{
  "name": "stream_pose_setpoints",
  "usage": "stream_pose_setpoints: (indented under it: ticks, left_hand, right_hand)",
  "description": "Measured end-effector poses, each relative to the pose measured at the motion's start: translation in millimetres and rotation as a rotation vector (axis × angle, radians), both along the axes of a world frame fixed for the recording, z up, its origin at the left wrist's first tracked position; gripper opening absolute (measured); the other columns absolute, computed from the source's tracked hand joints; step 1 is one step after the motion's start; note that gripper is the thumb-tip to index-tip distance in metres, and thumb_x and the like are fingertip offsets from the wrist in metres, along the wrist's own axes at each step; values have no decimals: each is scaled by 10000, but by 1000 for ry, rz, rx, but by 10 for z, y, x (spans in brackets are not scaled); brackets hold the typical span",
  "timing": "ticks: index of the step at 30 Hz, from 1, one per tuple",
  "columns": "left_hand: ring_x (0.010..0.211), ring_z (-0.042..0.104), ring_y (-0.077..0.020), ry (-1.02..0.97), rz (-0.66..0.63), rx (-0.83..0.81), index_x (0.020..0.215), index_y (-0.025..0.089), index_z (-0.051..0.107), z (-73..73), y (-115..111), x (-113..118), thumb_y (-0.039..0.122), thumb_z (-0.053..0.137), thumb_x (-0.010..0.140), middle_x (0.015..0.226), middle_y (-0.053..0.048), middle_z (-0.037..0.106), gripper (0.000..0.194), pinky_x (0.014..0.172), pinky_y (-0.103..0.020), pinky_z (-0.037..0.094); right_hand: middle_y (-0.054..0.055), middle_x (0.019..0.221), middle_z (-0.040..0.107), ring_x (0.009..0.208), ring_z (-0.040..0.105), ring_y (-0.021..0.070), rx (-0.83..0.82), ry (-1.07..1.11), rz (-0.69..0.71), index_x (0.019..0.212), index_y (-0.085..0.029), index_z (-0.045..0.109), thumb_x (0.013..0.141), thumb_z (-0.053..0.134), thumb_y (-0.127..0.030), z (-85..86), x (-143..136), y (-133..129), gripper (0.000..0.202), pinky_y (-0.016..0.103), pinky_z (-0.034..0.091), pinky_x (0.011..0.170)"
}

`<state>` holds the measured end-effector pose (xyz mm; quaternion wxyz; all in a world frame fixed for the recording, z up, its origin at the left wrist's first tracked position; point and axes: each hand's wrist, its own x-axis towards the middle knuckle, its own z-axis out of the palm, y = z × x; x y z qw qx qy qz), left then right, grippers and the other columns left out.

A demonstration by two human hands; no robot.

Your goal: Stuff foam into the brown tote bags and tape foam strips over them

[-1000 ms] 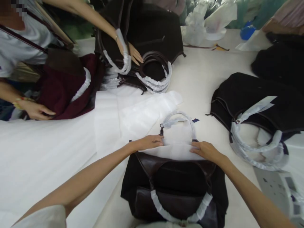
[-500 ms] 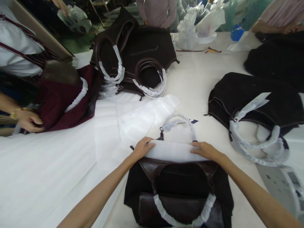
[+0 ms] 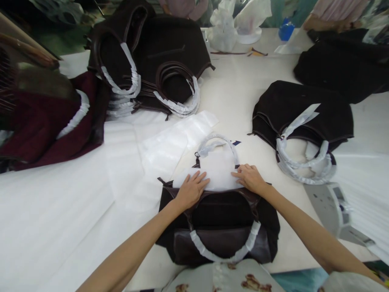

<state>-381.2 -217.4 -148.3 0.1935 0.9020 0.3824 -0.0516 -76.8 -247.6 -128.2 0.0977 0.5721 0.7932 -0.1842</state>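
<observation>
A dark bag [image 3: 225, 211] with brown leather trim lies before me, its near handle [image 3: 209, 253] wrapped in white. White foam sheet [image 3: 217, 174] shows along the bag's top opening. My left hand [image 3: 192, 190] lies on the foam and the bag's upper edge with fingers spread. At the right end of the foam my right hand [image 3: 249, 178] rests with its fingers somewhat apart, near the base of the far wrapped handle [image 3: 220, 138].
Dark bags [image 3: 179, 40] are stacked at the back left, others [image 3: 304, 105] lie at the right. White foam sheets [image 3: 75, 202] cover the left side. A maroon bag [image 3: 39, 117] is at far left. People stand around the table.
My left hand has moved inward from the foam's left end and now lies flatter on it. The view has shifted, showing more of the table's near edge.
</observation>
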Motion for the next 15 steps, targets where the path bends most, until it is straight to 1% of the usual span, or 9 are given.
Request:
stream_pose_setpoints:
  ticks: [2,3,5,8,10,12,13,15]
  left_hand:
    - [1472,331,-306,44,-12,-52,1426,306,513,-29,-49,19,209,384,990,1562,-58,431,466,1138,-602,355]
    - [1484,308,-306,51,-12,-62,1439,302,499,-39,-53,25,212,379,993,1574,-59,411,471,1145,-606,343]
    - [1498,280,-300,42,2,-77,1444,297,493,-48,-35,44,207,381,992,1582,-59,399,474,1165,-609,307]
    - [1498,279,-298,-12,49,-125,1414,291,526,-8,2,77,199,407,977,1572,-61,415,462,1181,-610,272]
    - [1475,325,-295,-99,87,-141,1373,265,561,69,-17,47,211,433,961,1556,-76,435,435,1185,-581,285]
    - [1404,423,-271,-241,183,-76,1321,219,589,181,-104,-79,231,432,951,1490,-108,498,403,1177,-509,334]
    - [1338,483,-256,-313,267,-13,1276,199,607,240,-176,-183,235,418,948,1417,-121,549,380,1157,-468,368]
    - [1148,584,-234,-393,448,84,1128,194,649,339,-357,-448,226,389,931,1185,-109,639,328,1073,-410,447]
  right_hand:
    - [119,1181,634,1106,578,284,-84,-35,-5,1315,-285,624,935,603,-278,68,-38,26,381,399,455,906]
    - [127,1194,632,1109,585,284,-110,-37,-19,1321,-273,621,949,578,-290,98,-69,29,374,390,466,901]
    - [136,1282,612,1155,580,289,-124,8,-37,1324,-263,621,985,510,-346,144,-151,11,365,392,473,934]
    - [116,1394,579,1284,516,294,-159,120,-5,1303,-269,645,1021,405,-438,169,-269,-43,407,423,405,1073]
    - [93,1416,579,1344,468,299,-236,144,-9,1293,-276,658,1026,368,-464,166,-301,-57,437,442,344,1135]
    - [74,1441,568,1360,456,302,-294,165,-39,1296,-276,657,1028,344,-475,158,-288,-38,458,448,319,1156]
    - [74,1433,577,1345,475,296,-314,188,-38,1285,-263,664,1029,338,-472,153,-270,-18,464,442,319,1158]
    - [83,1365,631,1283,536,277,-317,263,-31,1225,-224,693,1027,345,-467,145,-226,32,469,414,335,1148]
